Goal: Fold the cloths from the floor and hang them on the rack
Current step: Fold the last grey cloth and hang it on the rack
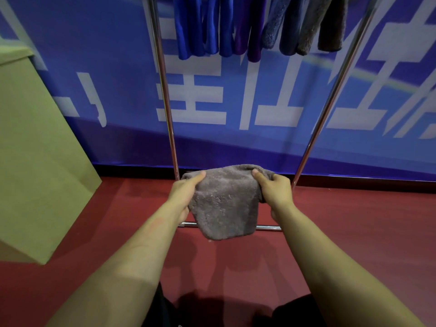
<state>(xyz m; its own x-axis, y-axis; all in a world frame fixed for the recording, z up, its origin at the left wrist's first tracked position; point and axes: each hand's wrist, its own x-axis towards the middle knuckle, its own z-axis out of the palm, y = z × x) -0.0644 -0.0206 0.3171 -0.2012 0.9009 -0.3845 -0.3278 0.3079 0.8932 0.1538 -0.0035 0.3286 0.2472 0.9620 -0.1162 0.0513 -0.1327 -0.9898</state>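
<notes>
Left hand (186, 192) and right hand (274, 190) each pinched a top corner of the grey cloth (226, 204). It hung folded, below the rack (165, 90) of hung cloths (254, 24).

Views: just the one, a wide-angle camera worn on the head.
Facing: forward and down, toward the rack (165, 90) and the blue banner (94, 67) behind it.
Closeness: near, both forearms reach in from the bottom edge.
Reach: floor (354, 220) below, hanging cloths (236, 27) cut off at the top.
Distortion: rack poles lean outward.
</notes>
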